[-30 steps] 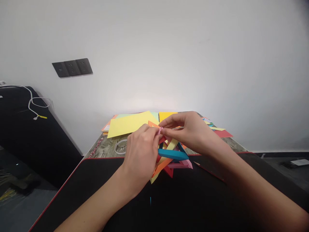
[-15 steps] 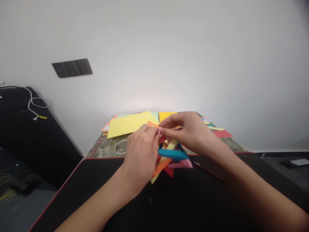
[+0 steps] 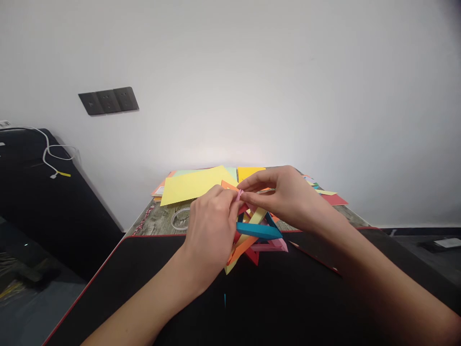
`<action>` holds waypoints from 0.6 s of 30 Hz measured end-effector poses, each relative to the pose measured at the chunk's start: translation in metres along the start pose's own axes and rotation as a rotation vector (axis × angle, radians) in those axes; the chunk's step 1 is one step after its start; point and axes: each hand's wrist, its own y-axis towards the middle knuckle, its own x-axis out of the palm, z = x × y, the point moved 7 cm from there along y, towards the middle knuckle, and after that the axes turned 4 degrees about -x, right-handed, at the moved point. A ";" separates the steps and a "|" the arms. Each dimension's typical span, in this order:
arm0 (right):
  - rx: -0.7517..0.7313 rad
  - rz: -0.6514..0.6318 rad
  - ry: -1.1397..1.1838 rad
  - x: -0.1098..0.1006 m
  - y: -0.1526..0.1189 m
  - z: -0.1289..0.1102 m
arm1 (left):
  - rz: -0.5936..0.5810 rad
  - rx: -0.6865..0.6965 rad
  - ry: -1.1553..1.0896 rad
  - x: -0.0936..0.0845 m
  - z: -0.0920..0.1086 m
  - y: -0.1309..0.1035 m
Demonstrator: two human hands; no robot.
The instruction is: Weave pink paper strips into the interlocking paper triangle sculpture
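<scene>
Both hands meet at an openwork paper model (image 3: 260, 231) made of folded strips in blue, orange, red, pink and pale yellow. My left hand (image 3: 212, 223) is closed on its left side, thumb and fingers gripping it near the top and covering much of that side. My right hand (image 3: 284, 194) pinches a small pink paper strip (image 3: 239, 194) at the model's upper corner, with thumb and forefinger closed. An orange strip (image 3: 229, 185) sticks up just behind that pinch. The model is held above the black mat (image 3: 281, 307).
Yellow paper sheets (image 3: 190, 186) lie at the back of the table, left of a darker yellow stack (image 3: 250, 173). A tape roll (image 3: 180, 219) lies by my left hand. Beneath my right forearm is a pencil (image 3: 313, 257). Red paper (image 3: 334, 199) and scraps lie back right; a blue sliver (image 3: 225, 300) is in front.
Almost nothing differs: both hands keep their hold on the paper model. My right forearm has shifted slightly, so more of the pencil shows.
</scene>
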 end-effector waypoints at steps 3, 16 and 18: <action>0.008 -0.005 0.018 0.000 0.000 0.001 | 0.002 0.005 0.005 0.000 0.000 0.000; -0.030 0.023 -0.063 -0.001 0.002 -0.001 | -0.018 -0.017 -0.014 0.001 -0.002 0.000; -0.031 0.019 -0.060 -0.001 0.002 -0.001 | -0.021 -0.021 -0.012 0.000 -0.002 0.000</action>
